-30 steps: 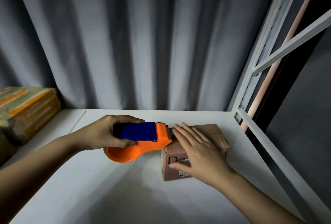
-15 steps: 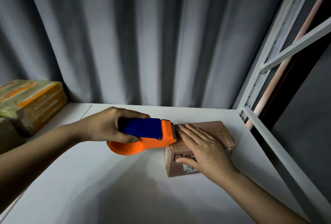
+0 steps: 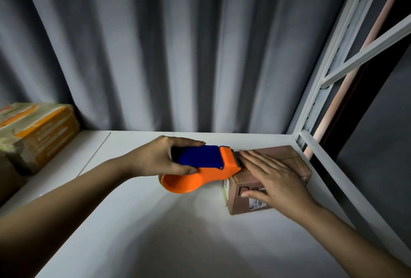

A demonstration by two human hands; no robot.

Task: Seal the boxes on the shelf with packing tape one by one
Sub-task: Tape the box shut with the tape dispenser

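Gripping the tape dispenser (image 3: pixel 206 167), left hand (image 3: pixel 160 157) meets brown box (image 3: pixel 295 160); right hand (image 3: pixel 275 177) flat, orange boxes (image 3: pixel 37 131) aside.

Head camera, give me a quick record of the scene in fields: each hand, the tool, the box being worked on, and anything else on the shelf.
left hand: grips the blue handle of the tape dispenser
right hand: flat, fingers straight, pressing on top of the small brown box
tape dispenser: orange and blue, front edge at the box's left top edge
small brown box: on the white shelf, near its right rail
other: stacked orange-striped boxes, far left
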